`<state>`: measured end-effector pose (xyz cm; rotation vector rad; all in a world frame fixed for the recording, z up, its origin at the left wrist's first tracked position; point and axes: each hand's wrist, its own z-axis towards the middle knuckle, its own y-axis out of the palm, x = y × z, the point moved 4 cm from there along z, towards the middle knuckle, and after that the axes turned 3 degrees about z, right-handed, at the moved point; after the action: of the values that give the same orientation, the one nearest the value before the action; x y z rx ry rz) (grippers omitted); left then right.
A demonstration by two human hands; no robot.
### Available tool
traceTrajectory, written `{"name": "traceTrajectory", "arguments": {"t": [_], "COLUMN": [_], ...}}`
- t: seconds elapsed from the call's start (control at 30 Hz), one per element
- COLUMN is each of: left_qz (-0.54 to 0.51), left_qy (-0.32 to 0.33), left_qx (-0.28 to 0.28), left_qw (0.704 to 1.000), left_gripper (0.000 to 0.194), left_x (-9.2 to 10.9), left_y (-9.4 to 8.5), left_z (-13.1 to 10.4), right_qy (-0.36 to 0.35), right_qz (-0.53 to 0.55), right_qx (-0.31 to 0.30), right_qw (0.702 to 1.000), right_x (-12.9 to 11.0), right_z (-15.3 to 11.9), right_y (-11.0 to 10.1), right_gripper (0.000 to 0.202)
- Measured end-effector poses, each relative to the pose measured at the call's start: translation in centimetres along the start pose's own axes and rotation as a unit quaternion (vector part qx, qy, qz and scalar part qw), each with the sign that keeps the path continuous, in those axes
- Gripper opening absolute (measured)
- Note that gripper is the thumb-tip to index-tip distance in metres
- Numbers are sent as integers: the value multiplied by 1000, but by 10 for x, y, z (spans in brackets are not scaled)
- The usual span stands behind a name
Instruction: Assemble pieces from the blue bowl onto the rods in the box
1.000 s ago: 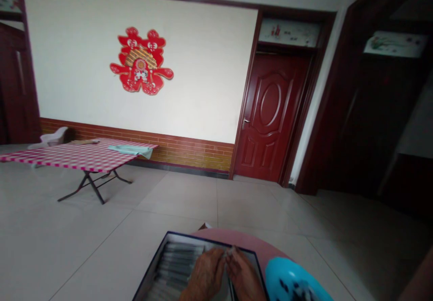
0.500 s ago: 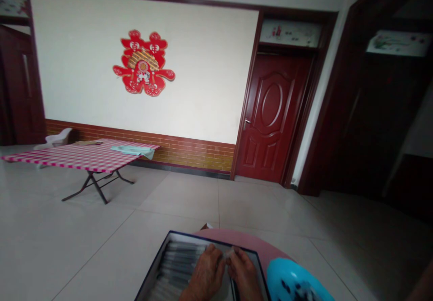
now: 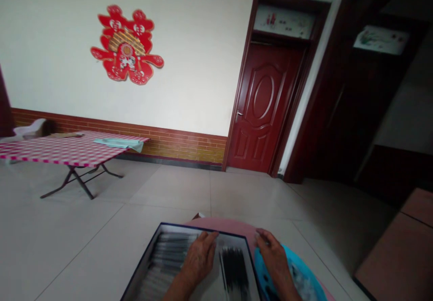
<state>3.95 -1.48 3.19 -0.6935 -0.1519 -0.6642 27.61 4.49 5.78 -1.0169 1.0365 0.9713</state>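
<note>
A shallow box [image 3: 248, 251] with a dark blue rim sits on a round pink surface [image 3: 221, 223]. Rows of thin, dark items in clear wrapping [image 3: 172, 251] fill its left part, and a bundle of black sticks [image 3: 235, 267] lies in its right part. Above the middle of the box is my left hand [image 3: 200, 256], its fingers pressed together; what they hold, if anything, is too small to tell. My right hand [image 3: 272, 253] hovers over the left edge of a blue basin [image 3: 313, 276], fingers bent, with something small and pale possibly at the fingertips.
A folding table [image 3: 67, 150] with a pink checked cover and a pale green cloth [image 3: 120, 144] stands at the left, beside a white chair [image 3: 34, 129]. A brownish-pink surface [image 3: 399, 247] is at the right edge. A red door [image 3: 264, 107] is in the back wall.
My hands have parted: the right one moved right, from the box to the basin, uncovering the black sticks. The left stays over the box. The view has turned slightly right and down.
</note>
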Motion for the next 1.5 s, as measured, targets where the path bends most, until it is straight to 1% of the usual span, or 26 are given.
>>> {"name": "traceTrajectory", "arguments": {"t": [0.03, 0.1, 0.17, 0.23, 0.3, 0.37, 0.43, 0.5, 0.57, 0.63, 0.7, 0.77, 0.8, 0.87, 0.93, 1.0, 1.07, 1.1, 1.17, 1.27, 1.33, 1.4, 1.5], "left_qz": [0, 4, 11, 17, 21, 21, 18, 18, 19, 20, 20, 19, 16, 6, -5, -3, 6, 11, 21, 42, 53, 62, 69], "left_qy": [0, -2, 1, 4, 12, 17, 19, 19, 21, 21, 17, 16, 15, 10, 0, -10, -13, -11, -4, 4, 0, -8, -17], "left_qx": [-11, -36, -40, -35, -32, -32, -37, -45, -44, -36, -31, -22, -16, -5, -8, -11, -6, -1, 12, 22, 14, 0, -18], "left_qw": [1000, 999, 999, 999, 999, 999, 999, 999, 999, 999, 999, 999, 1000, 1000, 1000, 1000, 1000, 1000, 1000, 999, 998, 998, 997], "left_gripper": [33, 33, 33, 32, 31, 31, 31, 31, 31, 31, 30, 30, 31, 28, 22, 19, 20, 21, 23, 26, 28, 30, 31], "left_x": [-1, -3, -4, -5, -4, -2, -1, 0, -1, -3, -5, -6, -5, -3, 0, 3, 4, 4, 3, 2, 3, 4, 6], "left_y": [1, 4, 6, 7, 7, 6, 4, 4, 4, 6, 8, 10, 10, 9, 8, 7, 4, 3, 0, -4, -5, -5, -3], "left_z": [0, 0, -1, -2, -3, -4, -3, -4, -5, -6, -9, -10, -10, -8, -6, -3, -1, 0, 0, 1, 2, 2, 2], "right_qy": [-29, -62, -98, -138, -167, -186, -206, -218, -217, -209, -207, -201, -193, -167, -145, -140, -127, -116, -82, -20, 19, 48, 44], "right_qz": [-73, -208, -329, -423, -486, -523, -538, -543, -549, -555, -553, -527, -503, -430, -338, -235, -130, -79, 12, 100, 144, 172, 168], "right_qx": [-14, -51, -77, -103, -117, -111, -107, -119, -126, -115, -100, -100, -103, -109, -115, -105, -120, -136, -151, -157, -168, -176, -183], "right_qw": [997, 975, 936, 890, 850, 824, 810, 802, 797, 797, 801, 820, 836, 880, 923, 956, 976, 981, 985, 982, 975, 968, 968], "right_x": [5, 23, 43, 61, 71, 73, 68, 63, 64, 70, 75, 74, 69, 51, 24, -5, -26, -33, -35, -20, -6, 5, 9], "right_z": [6, 13, 12, 6, -1, -7, -12, -16, -17, -17, -15, -10, -7, -2, 1, -1, -7, -11, -20, -31, -36, -38, -38], "right_y": [-16, -43, -64, -76, -78, -72, -60, -45, -35, -31, -32, -34, -34, -29, -16, 4, 29, 43, 66, 89, 96, 99, 98], "right_gripper": [29, 23, 22, 24, 27, 33, 37, 31, 22, 16, 15, 14, 14, 14, 13, 10, 9, 10, 16, 27, 31, 35, 35]}}
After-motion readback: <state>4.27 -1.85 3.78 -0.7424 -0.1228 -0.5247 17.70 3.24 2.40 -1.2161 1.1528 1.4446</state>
